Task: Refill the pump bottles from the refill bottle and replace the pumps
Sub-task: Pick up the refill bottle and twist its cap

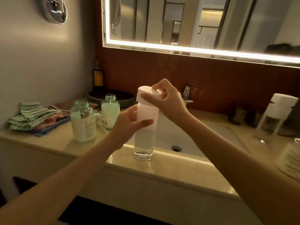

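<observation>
A tall clear refill bottle (144, 140) stands on the front rim of the sink counter. My left hand (128, 125) grips its upper body. My right hand (168, 98) pinches its white cap (146, 95), which sits on the bottle's top. Two open pump bottles with bare threaded necks stand to the left: a nearer one (83, 124) and a farther one (110, 113), both holding pale green-white liquid. No pump heads show clearly; a thin white piece lies between the bottles.
Folded cloths (35, 117) lie at the counter's left, dark stacked plates (120, 97) behind the bottles. The sink basin (177, 137) and faucet (188, 95) sit centre-right. A white-topped dispenser (276, 112) stands at the right, and a lit mirror (194, 25) hangs above.
</observation>
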